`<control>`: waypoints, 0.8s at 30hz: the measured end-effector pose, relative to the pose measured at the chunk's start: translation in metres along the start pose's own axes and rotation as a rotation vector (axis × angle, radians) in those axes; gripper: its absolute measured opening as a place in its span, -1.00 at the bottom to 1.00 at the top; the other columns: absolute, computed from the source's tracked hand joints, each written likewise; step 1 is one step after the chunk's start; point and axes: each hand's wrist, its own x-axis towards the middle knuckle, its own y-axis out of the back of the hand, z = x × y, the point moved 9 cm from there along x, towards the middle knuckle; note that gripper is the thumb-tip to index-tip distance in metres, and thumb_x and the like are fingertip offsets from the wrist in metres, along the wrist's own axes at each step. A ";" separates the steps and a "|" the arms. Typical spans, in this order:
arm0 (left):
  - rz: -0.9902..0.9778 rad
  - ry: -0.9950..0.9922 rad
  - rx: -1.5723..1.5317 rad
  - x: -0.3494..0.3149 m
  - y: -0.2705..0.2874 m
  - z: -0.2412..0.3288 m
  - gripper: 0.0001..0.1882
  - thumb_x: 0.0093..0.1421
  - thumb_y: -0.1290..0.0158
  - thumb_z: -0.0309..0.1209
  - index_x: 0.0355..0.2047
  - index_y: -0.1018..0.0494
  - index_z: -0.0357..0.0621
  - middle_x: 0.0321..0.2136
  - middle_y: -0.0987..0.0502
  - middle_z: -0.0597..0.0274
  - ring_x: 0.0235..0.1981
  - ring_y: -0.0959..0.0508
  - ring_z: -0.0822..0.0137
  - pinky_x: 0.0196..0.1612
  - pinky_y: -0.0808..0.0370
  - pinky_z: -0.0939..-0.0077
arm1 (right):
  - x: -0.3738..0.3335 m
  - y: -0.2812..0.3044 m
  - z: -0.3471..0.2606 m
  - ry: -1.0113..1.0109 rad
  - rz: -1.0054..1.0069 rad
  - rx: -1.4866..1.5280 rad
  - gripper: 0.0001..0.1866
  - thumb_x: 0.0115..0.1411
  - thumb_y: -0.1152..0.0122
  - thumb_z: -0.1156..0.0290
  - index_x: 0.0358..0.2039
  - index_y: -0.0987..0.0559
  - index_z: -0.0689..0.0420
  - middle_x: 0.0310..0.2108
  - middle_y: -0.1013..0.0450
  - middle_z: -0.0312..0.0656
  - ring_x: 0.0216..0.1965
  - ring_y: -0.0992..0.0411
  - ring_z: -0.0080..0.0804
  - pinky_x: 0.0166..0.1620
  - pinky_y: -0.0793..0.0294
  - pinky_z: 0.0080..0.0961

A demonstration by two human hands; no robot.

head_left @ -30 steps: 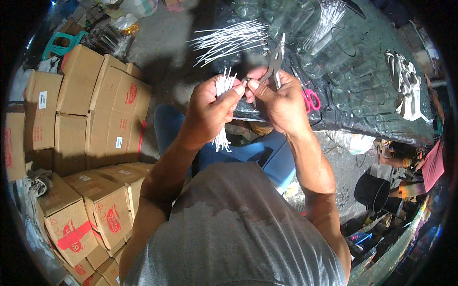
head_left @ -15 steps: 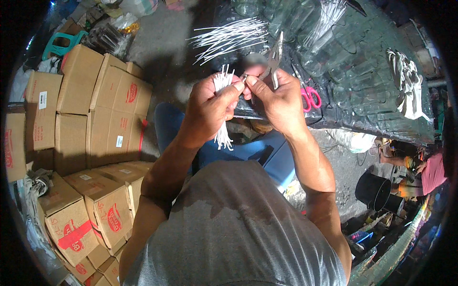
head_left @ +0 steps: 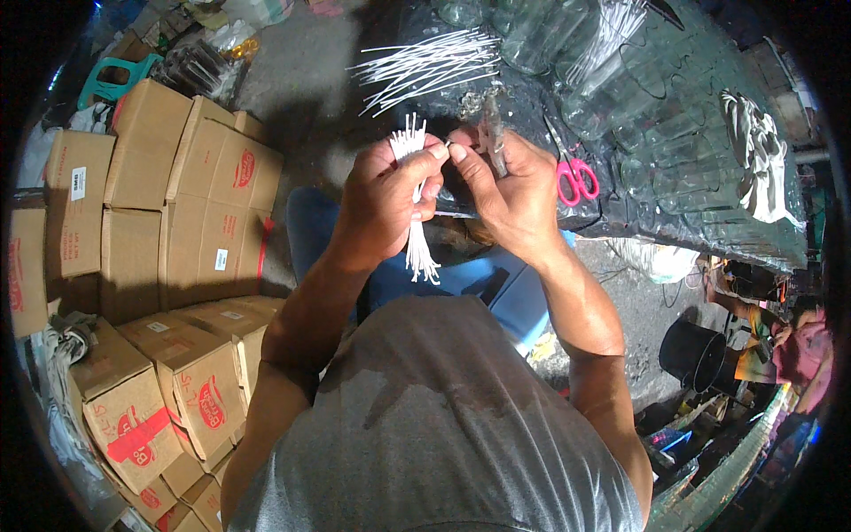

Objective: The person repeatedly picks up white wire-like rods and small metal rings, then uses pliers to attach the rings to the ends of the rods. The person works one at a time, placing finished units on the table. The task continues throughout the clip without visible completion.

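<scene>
My left hand (head_left: 377, 199) is closed around a bundle of thin white strands (head_left: 420, 248) that look like candle wicks; their ends stick out above and below the fist. Its thumb and forefinger reach toward the right fingertips. In my right hand (head_left: 519, 191) sits a pair of pliers (head_left: 492, 133), smeared by motion, held against the palm and fingers. The right thumb and forefinger also pinch something tiny at the left fingertips, too small to make out. Beyond the hands, a loose pile of the same white strands (head_left: 434, 66) lies on the dark-covered table (head_left: 532, 115).
Pink-handled scissors (head_left: 578, 182) lie right of my right hand. Several clear glasses (head_left: 660, 133), another strand bundle (head_left: 612, 35) and white gloves (head_left: 755, 160) are on the table. Stacked cardboard boxes (head_left: 133, 257) stand left. A black bucket (head_left: 691, 355) and another person (head_left: 789, 346) are at right.
The pliers have turned in my right hand; their jaws, raised and pointing away before, now sit lower and closer to the fingers. The left hand keeps the bundle, shifted slightly.
</scene>
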 end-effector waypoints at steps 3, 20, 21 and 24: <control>-0.004 -0.018 0.008 0.000 0.000 0.002 -0.89 0.31 -0.07 -0.44 -0.25 -0.47 -0.22 -0.58 -0.37 0.37 -0.61 -0.29 0.61 -0.63 -0.17 0.71 | 0.004 0.004 -0.007 0.020 -0.034 -0.026 -0.80 0.23 -0.32 0.42 -0.21 -0.60 0.28 -0.41 -0.55 0.02 -0.41 -0.57 -0.10 -0.33 -0.49 -0.34; 0.011 -0.128 -0.012 -0.004 -0.002 0.017 -0.90 0.37 -0.01 -0.44 -0.18 -0.38 -0.18 -0.51 -0.38 0.31 -0.53 -0.36 0.52 -0.61 -0.24 0.62 | 0.001 0.020 -0.014 -0.060 -0.447 -0.516 -0.63 0.25 -0.29 0.24 -0.50 -0.48 0.30 -0.53 -0.47 0.12 -0.50 -0.51 0.05 -0.45 -0.39 -0.17; 0.017 -0.130 -0.040 -0.005 -0.002 0.018 -0.90 0.37 -0.01 -0.44 -0.18 -0.38 -0.18 -0.50 -0.38 0.31 -0.53 -0.36 0.52 -0.61 -0.24 0.63 | 0.000 0.017 -0.014 -0.010 -0.439 -0.516 -0.65 0.27 -0.29 0.27 -0.51 -0.48 0.29 -0.53 -0.48 0.10 -0.53 -0.52 -0.02 -0.47 -0.38 -0.20; 0.014 -0.144 -0.112 -0.006 -0.006 0.021 -0.91 0.37 -0.01 -0.43 -0.19 -0.38 -0.16 -0.50 -0.39 0.29 -0.54 -0.36 0.52 -0.60 -0.24 0.63 | -0.013 0.019 0.022 -0.439 -0.534 -0.155 -0.74 0.29 -0.27 0.34 -0.47 -0.56 0.26 -0.52 -0.55 -0.07 -0.51 -0.53 -0.36 -0.43 -0.40 -0.36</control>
